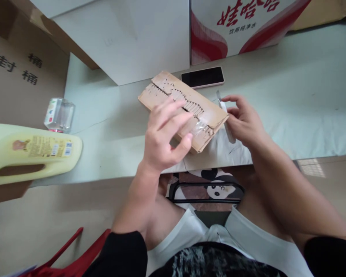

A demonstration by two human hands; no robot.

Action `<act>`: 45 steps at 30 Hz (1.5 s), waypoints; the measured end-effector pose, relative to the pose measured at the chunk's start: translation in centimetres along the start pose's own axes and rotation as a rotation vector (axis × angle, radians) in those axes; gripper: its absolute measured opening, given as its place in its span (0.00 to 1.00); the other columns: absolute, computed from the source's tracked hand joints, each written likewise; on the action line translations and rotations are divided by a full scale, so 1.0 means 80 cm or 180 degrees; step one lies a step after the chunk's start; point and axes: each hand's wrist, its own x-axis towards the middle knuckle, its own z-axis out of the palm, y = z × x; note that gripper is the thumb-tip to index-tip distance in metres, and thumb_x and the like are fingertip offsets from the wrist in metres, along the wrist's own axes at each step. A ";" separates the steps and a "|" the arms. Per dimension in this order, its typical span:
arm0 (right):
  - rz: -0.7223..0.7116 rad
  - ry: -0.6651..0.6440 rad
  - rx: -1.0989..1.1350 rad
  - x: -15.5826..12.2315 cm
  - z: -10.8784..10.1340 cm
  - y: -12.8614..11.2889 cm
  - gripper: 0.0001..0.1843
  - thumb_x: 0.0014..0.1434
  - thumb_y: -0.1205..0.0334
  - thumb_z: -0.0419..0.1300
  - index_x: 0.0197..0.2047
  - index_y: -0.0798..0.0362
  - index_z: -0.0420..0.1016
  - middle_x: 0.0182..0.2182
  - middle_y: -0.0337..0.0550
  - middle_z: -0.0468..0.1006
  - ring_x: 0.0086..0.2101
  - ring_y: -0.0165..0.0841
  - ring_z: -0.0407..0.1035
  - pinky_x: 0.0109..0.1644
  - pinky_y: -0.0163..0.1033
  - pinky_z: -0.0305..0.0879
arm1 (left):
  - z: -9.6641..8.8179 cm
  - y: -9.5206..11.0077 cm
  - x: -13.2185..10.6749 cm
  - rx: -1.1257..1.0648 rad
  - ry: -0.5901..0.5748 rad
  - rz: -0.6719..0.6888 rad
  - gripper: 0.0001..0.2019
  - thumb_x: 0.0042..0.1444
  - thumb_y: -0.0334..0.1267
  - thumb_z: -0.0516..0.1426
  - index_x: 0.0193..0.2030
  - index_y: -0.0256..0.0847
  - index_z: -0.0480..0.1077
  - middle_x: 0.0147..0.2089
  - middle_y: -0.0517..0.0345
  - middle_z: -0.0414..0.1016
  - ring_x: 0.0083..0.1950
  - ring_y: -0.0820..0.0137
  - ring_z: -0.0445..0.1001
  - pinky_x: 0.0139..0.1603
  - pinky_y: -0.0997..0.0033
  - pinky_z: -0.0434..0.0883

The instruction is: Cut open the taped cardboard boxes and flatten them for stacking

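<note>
A small brown cardboard parcel (177, 100), its top torn along a ragged strip, lies tilted near the front edge of the pale table (291, 107). My left hand (164, 134) grips its near side, thumb under the edge and fingers laid over the top. My right hand (243, 121) sits at the parcel's right end, fingers pinched round a thin white blade-like tool (225, 115) that points toward the box. A crumpled white plastic bag (219, 152) lies under the parcel.
A black phone (202, 77) lies just behind the parcel. A white box (127, 38) and a red-and-white carton (236, 27) stand at the back. At left stand a brown carton (14, 77), a clear bottle (59, 114) and a yellow jug (31, 152). A red chair (72, 254) is below.
</note>
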 end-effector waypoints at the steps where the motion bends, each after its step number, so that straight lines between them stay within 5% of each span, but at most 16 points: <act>1: 0.0071 0.0048 0.0120 -0.001 0.001 -0.003 0.17 0.64 0.58 0.55 0.56 0.45 0.70 0.36 0.38 0.81 0.21 0.28 0.66 0.25 0.36 0.67 | 0.003 0.003 0.000 0.0006 -0.0103 0.0130 0.13 0.59 0.47 0.58 0.49 0.50 0.77 0.62 0.55 0.76 0.69 0.51 0.69 0.71 0.41 0.64; 5: 0.0160 0.0338 0.0659 -0.002 0.004 -0.011 0.14 0.63 0.61 0.54 0.50 0.45 0.74 0.40 0.41 0.82 0.29 0.30 0.74 0.32 0.38 0.73 | 0.012 0.007 -0.003 0.0108 -0.0177 0.0412 0.12 0.59 0.39 0.55 0.47 0.48 0.77 0.54 0.56 0.82 0.60 0.57 0.77 0.64 0.50 0.68; 14: -0.0249 0.0225 0.0956 0.007 -0.015 -0.001 0.24 0.64 0.54 0.52 0.63 0.39 0.66 0.50 0.44 0.80 0.41 0.39 0.79 0.42 0.49 0.78 | 0.018 0.020 -0.003 0.0134 0.0011 -0.0267 0.11 0.64 0.41 0.55 0.51 0.48 0.72 0.60 0.53 0.78 0.62 0.58 0.74 0.67 0.50 0.64; 19: -0.0249 0.0331 0.1935 -0.004 -0.013 -0.031 0.13 0.63 0.51 0.61 0.51 0.36 0.68 0.41 0.36 0.80 0.32 0.32 0.75 0.40 0.44 0.77 | 0.027 0.012 -0.006 0.0149 0.0251 -0.0520 0.15 0.59 0.47 0.63 0.50 0.47 0.71 0.67 0.48 0.68 0.72 0.49 0.63 0.73 0.41 0.55; 23: -0.0618 0.0212 0.2388 -0.017 -0.003 -0.054 0.15 0.57 0.50 0.70 0.44 0.39 0.70 0.32 0.34 0.77 0.26 0.30 0.71 0.32 0.39 0.74 | 0.032 0.001 -0.010 0.0073 0.0344 -0.0400 0.17 0.59 0.48 0.63 0.52 0.48 0.68 0.66 0.47 0.66 0.72 0.49 0.63 0.72 0.41 0.57; 29: -0.1300 0.0274 0.1716 -0.043 0.003 -0.067 0.17 0.61 0.41 0.64 0.40 0.45 0.72 0.23 0.34 0.71 0.18 0.29 0.61 0.21 0.38 0.60 | 0.044 -0.009 -0.015 -0.0089 0.0733 -0.0122 0.16 0.60 0.48 0.59 0.52 0.48 0.66 0.61 0.46 0.68 0.66 0.53 0.67 0.69 0.44 0.62; 37: -0.1474 0.0185 0.0304 -0.064 0.010 -0.077 0.11 0.64 0.50 0.61 0.39 0.49 0.74 0.21 0.33 0.73 0.18 0.25 0.62 0.20 0.34 0.56 | 0.046 -0.008 -0.018 -0.0063 0.0909 -0.0021 0.14 0.59 0.45 0.58 0.47 0.47 0.58 0.55 0.47 0.69 0.60 0.56 0.70 0.63 0.46 0.66; 45: -0.1764 0.0736 -0.0449 -0.064 0.014 -0.088 0.08 0.66 0.57 0.62 0.35 0.49 0.73 0.22 0.35 0.75 0.19 0.24 0.62 0.23 0.34 0.59 | 0.047 -0.010 -0.018 -0.0174 0.0871 -0.0011 0.15 0.57 0.43 0.59 0.46 0.48 0.57 0.53 0.48 0.68 0.60 0.56 0.69 0.63 0.46 0.65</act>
